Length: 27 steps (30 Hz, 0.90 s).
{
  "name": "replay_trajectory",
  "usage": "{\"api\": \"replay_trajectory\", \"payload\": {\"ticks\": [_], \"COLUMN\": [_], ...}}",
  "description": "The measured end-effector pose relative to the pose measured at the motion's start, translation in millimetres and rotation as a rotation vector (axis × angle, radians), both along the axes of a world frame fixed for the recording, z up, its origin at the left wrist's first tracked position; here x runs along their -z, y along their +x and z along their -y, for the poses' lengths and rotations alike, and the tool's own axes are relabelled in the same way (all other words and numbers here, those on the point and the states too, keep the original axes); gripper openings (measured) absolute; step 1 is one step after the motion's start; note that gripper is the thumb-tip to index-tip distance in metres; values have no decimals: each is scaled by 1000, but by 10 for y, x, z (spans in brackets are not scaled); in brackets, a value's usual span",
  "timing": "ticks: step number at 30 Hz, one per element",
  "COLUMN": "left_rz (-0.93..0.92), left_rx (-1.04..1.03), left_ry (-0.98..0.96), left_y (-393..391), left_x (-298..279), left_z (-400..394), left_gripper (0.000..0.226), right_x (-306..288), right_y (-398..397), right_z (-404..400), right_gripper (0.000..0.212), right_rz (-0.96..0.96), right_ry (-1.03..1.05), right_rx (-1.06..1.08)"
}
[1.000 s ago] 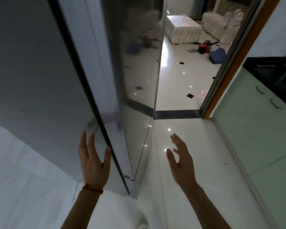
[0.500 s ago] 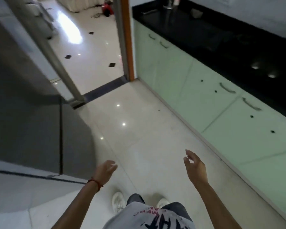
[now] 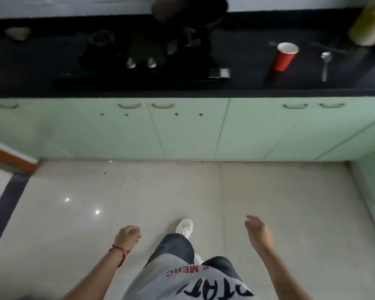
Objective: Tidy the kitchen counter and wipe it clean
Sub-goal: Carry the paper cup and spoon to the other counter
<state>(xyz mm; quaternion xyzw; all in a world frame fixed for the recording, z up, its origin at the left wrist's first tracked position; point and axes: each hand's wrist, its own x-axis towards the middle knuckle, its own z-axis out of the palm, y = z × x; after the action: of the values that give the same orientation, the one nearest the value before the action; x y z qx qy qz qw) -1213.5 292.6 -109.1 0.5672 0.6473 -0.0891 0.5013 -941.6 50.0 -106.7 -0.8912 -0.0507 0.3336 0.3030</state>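
The black kitchen counter (image 3: 247, 85) runs across the top of the head view. On it stand a red paper cup (image 3: 283, 57) and, to its right, a metal spoon (image 3: 325, 63). A dark gas stove (image 3: 139, 59) sits at the middle with a black pan (image 3: 189, 9) behind it. A small pale object (image 3: 17, 33) lies at the far left. My left hand (image 3: 127, 237), with a red string at the wrist, hangs low over the floor with fingers curled and holds nothing. My right hand (image 3: 258, 230) is open and empty. Both are far from the counter.
Pale green cabinet doors (image 3: 182, 131) with handles sit under the counter. A yellowish bottle (image 3: 370, 22) stands at the top right, blurred. A doorway threshold (image 3: 7, 204) and orange frame (image 3: 11, 159) are at the left. Glossy floor tiles (image 3: 225, 191) lie between me and the cabinets.
The view has swung right from the dark door and doorway to face the counter squarely. Both hands have dropped lower, and the left hand's fingers have curled.
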Motion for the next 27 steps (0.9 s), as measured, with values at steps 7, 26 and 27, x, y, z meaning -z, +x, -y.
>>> {"api": "replay_trajectory", "payload": {"ticks": [7, 26, 27], "left_rz": [-44, 30, 20], "left_rx": [413, 954, 937], "left_ry": [-33, -110, -107], "left_y": [1344, 4798, 4897], "left_x": [193, 512, 512], "left_z": [-645, 182, 257], "left_gripper": [15, 28, 28], "right_x": [77, 565, 568], "right_y": [327, 1379, 1540], "right_z": [234, 1477, 1576], "right_gripper": [30, 29, 30], "right_rz": [-27, -171, -186], "right_ry": [-20, 20, 17], "right_rx": [417, 1081, 1070]}}
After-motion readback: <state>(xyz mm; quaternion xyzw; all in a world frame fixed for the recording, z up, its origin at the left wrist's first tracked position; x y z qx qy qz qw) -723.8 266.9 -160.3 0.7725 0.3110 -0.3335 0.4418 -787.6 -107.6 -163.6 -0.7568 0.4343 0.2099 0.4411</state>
